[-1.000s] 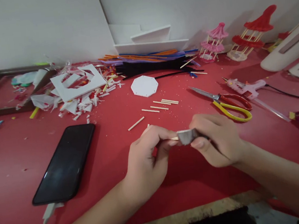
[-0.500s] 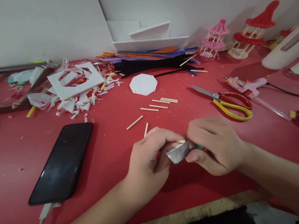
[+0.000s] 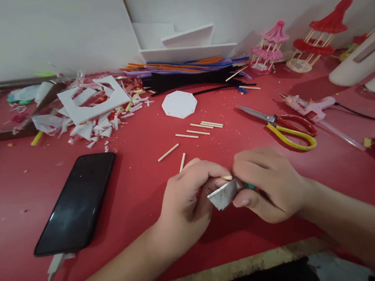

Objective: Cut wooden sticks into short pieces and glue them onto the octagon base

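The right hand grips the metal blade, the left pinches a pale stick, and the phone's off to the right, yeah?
No, the phone is to the left, as the head view shows. The right hand grips the blade, and the left hand pinches a pale stick.

The metal blade [image 3: 223, 196] has tilted and moved lower.
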{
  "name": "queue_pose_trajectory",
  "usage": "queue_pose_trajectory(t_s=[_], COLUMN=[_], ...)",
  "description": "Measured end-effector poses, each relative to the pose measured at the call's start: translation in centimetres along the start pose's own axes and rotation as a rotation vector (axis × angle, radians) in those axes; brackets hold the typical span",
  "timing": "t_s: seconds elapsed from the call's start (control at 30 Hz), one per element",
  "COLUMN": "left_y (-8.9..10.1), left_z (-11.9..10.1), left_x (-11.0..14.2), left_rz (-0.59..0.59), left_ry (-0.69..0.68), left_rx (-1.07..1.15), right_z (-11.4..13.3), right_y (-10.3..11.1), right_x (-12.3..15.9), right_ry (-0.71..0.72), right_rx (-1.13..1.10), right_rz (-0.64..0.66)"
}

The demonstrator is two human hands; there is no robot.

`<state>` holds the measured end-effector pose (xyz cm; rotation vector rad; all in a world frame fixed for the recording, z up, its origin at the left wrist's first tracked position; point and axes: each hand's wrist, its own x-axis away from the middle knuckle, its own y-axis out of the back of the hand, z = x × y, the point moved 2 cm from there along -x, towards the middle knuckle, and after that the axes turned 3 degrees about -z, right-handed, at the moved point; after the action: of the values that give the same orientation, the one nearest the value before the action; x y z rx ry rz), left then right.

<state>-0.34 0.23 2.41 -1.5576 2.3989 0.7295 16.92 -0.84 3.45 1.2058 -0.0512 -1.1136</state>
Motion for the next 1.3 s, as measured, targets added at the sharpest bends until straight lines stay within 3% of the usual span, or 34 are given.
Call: queue_pose_trajectory(t_s=[0.63, 0.87, 1.3], left_y=[-0.03, 0.06, 0.22], left_z=[-0.05, -0.34, -0.57], left_x=[-0.08, -0.23, -0.26], left_rz=[0.000, 0.003, -0.020], left_ry=[0.017, -0.040, -0.076], left_rx=[-0.033, -0.049, -0.085], right_z=[0.01, 0.02, 0.15], right_y=[0.08, -0.03, -0.45], right_x=[0.11, 0.15, 0.16], right_ry=[-0.034, -0.041, -0.049], right_rx=[-0.031, -0.077, -0.125], right_rz=[0.023, 0.048, -0.025])
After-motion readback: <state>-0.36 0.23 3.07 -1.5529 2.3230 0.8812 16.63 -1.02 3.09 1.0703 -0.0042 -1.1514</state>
